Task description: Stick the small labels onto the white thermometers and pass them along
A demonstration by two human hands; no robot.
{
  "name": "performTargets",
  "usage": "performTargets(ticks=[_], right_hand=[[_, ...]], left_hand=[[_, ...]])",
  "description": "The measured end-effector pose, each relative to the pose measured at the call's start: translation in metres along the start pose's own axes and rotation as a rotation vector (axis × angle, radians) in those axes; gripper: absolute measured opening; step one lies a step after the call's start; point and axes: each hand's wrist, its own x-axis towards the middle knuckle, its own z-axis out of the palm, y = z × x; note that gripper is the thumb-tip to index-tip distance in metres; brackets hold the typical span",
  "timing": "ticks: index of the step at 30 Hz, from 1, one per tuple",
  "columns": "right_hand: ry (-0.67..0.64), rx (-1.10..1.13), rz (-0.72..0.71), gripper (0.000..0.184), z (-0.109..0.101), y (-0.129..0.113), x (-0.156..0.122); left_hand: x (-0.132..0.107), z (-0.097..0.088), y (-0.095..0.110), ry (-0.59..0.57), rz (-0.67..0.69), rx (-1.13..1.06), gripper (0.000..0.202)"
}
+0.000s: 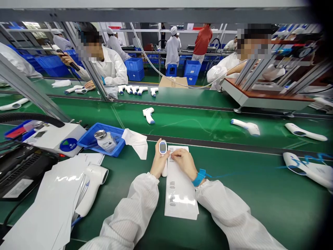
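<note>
My left hand is closed around a white forehead thermometer. Its small grey display faces me, and the lower end of its handle shows below my palm. Just to the right, my right hand is bent over the upper part of a white label sheet with its fingertips pinched together. Whether a label is between those fingertips is too small to tell. Small printed blocks of text run down the sheet's left side, and it lies on the green bench. A blue wrist strap circles my right wrist.
A blue tray holds a metal-capped bottle, with a white cloth over its edge. Paper sheets and another thermometer lie left. More thermometers rest on the green conveyor. Co-workers sit across it.
</note>
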Motion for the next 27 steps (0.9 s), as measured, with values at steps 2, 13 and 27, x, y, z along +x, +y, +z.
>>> performTargets(ticks=[2,13,27], right_hand=[[-0.002,0.014,0.008,0.013,0.001,-0.001,0.003],[-0.453,0.462,0.071,0.002,-0.049,-0.053,-0.044],[-0.157,0.281,0.089,0.006,-0.064,-0.058,-0.072]], left_hand=[[-0.001,0.001,0.0,-0.004,0.011,0.02,0.071],[-0.014,0.01,0.019,-0.026,0.014,0.098,0.075],[-0.115,0.035,-0.005,-0.176,-0.224,-0.02,0.071]])
